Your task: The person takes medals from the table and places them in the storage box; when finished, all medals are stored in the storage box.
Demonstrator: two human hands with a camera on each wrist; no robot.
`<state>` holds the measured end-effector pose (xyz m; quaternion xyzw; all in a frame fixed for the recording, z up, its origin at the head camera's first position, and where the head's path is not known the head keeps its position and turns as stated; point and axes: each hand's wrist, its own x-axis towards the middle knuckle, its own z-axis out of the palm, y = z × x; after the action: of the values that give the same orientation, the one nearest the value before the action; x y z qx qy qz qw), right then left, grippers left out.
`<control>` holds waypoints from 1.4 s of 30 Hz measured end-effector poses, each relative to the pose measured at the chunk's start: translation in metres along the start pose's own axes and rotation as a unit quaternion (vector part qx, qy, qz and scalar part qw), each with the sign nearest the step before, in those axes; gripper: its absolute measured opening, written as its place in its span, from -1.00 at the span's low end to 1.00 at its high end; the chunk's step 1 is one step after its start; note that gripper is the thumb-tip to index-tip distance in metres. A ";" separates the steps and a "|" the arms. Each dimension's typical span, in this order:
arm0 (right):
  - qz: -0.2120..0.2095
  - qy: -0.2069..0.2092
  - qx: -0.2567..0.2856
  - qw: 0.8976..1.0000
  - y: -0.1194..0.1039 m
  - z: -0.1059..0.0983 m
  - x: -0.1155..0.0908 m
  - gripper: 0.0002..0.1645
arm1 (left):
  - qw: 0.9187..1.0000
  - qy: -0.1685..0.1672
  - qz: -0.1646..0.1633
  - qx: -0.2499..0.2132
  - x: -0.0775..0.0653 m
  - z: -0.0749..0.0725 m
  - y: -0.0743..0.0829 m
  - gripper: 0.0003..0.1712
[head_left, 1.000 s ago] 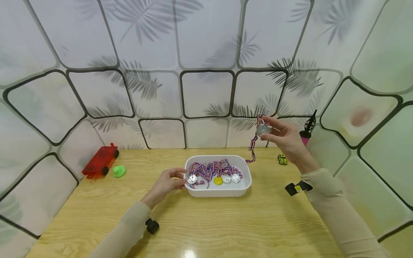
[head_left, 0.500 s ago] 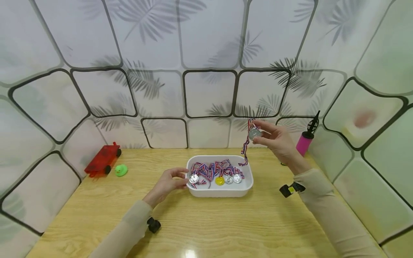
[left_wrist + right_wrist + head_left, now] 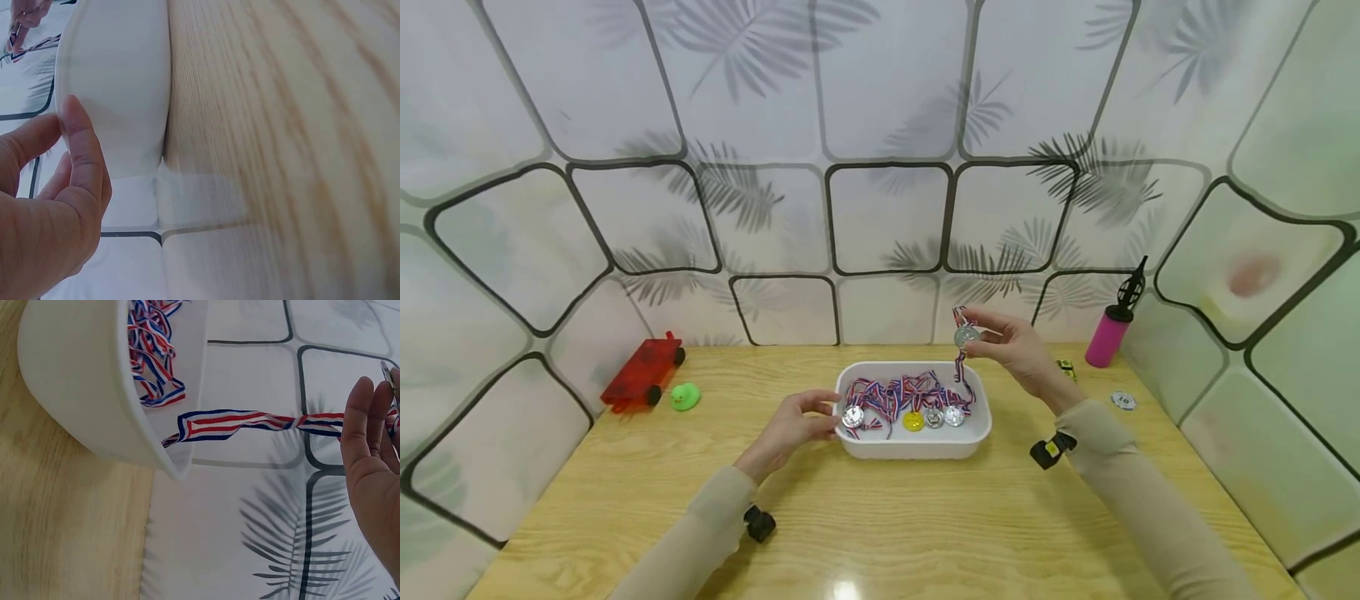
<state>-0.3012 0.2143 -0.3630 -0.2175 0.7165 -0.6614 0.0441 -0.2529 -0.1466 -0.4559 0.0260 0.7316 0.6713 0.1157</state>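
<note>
In the head view, my right hand (image 3: 1018,358) pinches a silver medal (image 3: 966,336) above the right end of a white tub (image 3: 917,450). The medal's red, white and blue ribbon (image 3: 219,425) trails down to the tub, its lower end past the rim in the right wrist view. Inside the tub lie a gold medal (image 3: 913,421) and several silver ones, one of them (image 3: 852,416) at the left end, with tangled striped ribbons (image 3: 891,396) behind. My left hand (image 3: 790,429) grips the tub's left rim between thumb and fingers, as the left wrist view (image 3: 62,194) shows.
A red toy cart (image 3: 643,372) and a green rubber duck (image 3: 685,397) stand at the left. On the right are a pink and black pump (image 3: 1108,333), a small yellow toy car (image 3: 1066,369) and a round chip (image 3: 1123,401). A patterned curtain (image 3: 887,217) borders the wooden table (image 3: 880,525).
My right hand has moved left and down with the silver medal, bringing its ribbon from beside the tub to inside it. My left hand keeps its grip on the rim.
</note>
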 end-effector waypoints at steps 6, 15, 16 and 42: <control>0.025 -0.010 -0.034 0.999 0.006 0.008 0.009 -0.30 | 1.000 0.000 -0.005 -0.002 -0.001 0.000 0.001 -0.50; 0.034 -0.026 -0.057 0.997 0.012 0.020 0.025 -0.31 | 1.000 -0.004 -0.007 0.004 -0.002 0.000 0.003 -0.49; 0.036 -0.030 -0.059 0.997 0.013 0.022 0.026 -0.32 | 1.000 -0.004 -0.007 0.004 -0.003 0.000 0.003 -0.49; 0.084 -0.095 -0.112 0.986 0.056 0.083 0.043 -0.35 | 1.000 -0.003 -0.003 0.000 -0.003 0.001 0.003 -0.49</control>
<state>-0.3251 0.1233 -0.4175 -0.2220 0.7945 -0.5470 0.1422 -0.2501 -0.1462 -0.4527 0.0261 0.7315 0.6708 0.1198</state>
